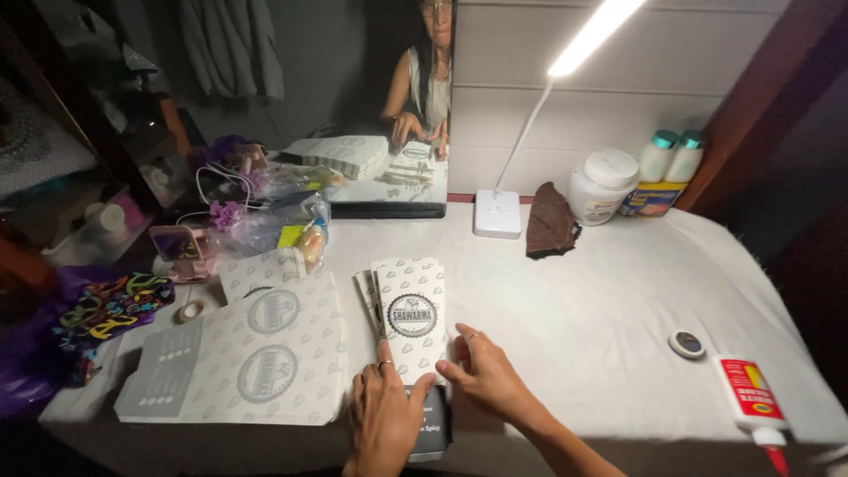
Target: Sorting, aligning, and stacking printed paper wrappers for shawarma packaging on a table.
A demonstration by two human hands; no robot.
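Stacks of flat patterned paper sleeves (252, 362) lie at the left of the desk (601, 309). Right of them, the left hand (382, 415) presses flat, grip released, on the near end of one folded sleeve (411, 309), and the right hand (486, 375) touches its right edge, fingers loose. Judged step: squaring the fold; next comes firm creasing. A glue bottle (749, 397) waits far right

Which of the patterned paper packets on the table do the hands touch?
The narrow upright packet at centre; both hands rest on its lower end. The wide flat stack to its left lies untouched.
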